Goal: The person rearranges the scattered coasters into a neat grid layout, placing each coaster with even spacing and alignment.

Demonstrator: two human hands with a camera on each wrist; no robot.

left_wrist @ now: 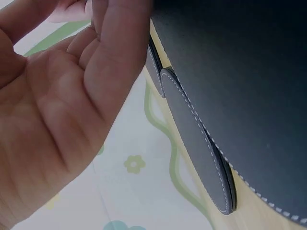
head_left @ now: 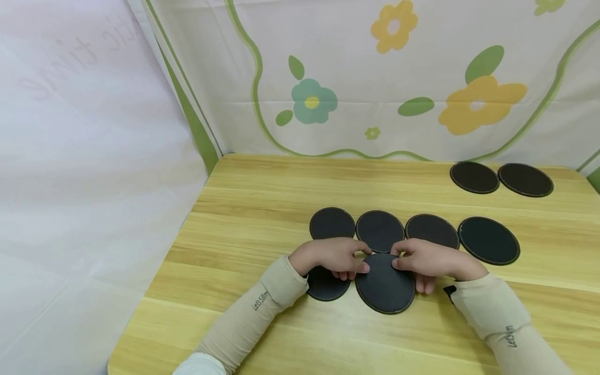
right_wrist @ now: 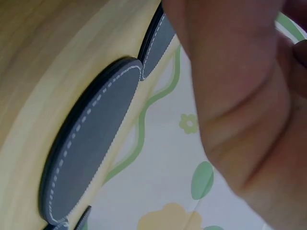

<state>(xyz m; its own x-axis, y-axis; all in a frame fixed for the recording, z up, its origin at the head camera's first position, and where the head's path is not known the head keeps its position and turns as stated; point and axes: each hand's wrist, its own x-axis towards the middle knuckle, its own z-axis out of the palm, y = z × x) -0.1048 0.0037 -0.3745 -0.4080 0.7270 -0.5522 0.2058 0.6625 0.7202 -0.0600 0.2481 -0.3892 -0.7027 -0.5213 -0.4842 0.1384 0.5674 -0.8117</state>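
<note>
A round black coaster with a stitched rim is between the two hands, at the front of a group of coasters. My left hand pinches its upper left edge, the thumb over its face. On the upper right edge, my right hand pinches it the same way, index fingertip beyond the rim. Under the left hand lies another coaster, partly covered. Just behind the hands runs a row of coasters: one at the left, one in the middle, and one partly behind the right hand.
The row ends at the right with another black coaster. Two more, a left one and a right one, lie side by side at the far right edge of the wooden table. A flowered cloth hangs behind.
</note>
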